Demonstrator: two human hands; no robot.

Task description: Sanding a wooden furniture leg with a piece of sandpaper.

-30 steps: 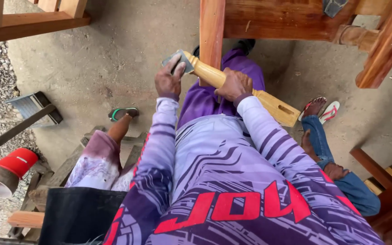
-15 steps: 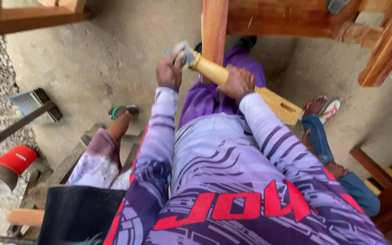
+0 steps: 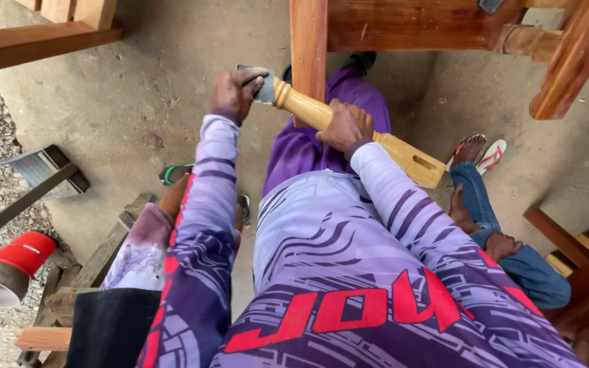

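We look down over our purple patterned sleeves at a turned wooden leg [image 3: 349, 129] that lies slanted across our lap, its rounded end far and left, its square mortised end near and right. Our right hand [image 3: 346, 126] is closed around the middle of the leg, fingers wrapped over the top, gripping it firmly. Our left hand [image 3: 234, 92] is curled shut on a folded piece of grey sandpaper [image 3: 264, 84], pressed against the rounded far end of the leg, so paper and wood are touching there.

Just beyond the leg a reddish upright post [image 3: 308, 48] of a wooden frame rises, with a broad rail [image 3: 410, 24] running to the right from it. On the right, another person sits on the concrete floor [image 3: 144, 102]; we see a leg in blue jeans [image 3: 475, 197] and a bare foot beside a red and white sandal [image 3: 491, 155]. On the left, a red bucket [image 3: 9, 267] lies on its side near the gravel, and a green-strapped sandal [image 3: 175, 174] rests on the floor beyond our left knee.
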